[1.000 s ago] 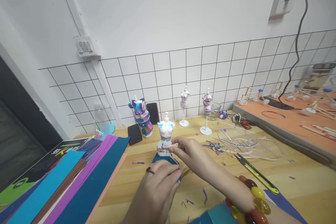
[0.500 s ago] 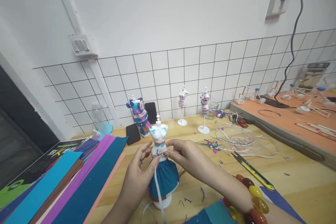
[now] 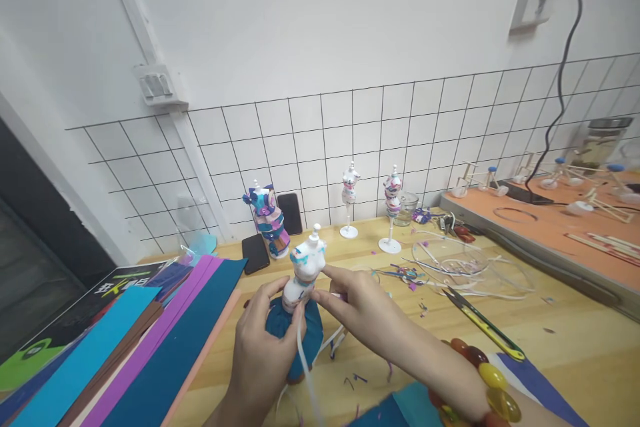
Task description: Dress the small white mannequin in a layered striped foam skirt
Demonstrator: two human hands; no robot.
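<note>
A small white mannequin bust wearing a teal skirt is held tilted above the wooden table. My left hand wraps around the skirt and waist from the left. My right hand, with a beaded bracelet on the wrist, pinches at the mannequin's waist from the right. A white ribbon strip hangs from the waist down past my left hand.
Coloured foam sheets lie at the left. Three dressed mannequins, two phones, a glass cup, a clear dish and scissors stand on the table. An orange board with wooden models is at the right.
The mannequin has gone from upright to tilted, its base lifted toward me. My left hand has closed round the skirt; the right has shifted to the waist.
</note>
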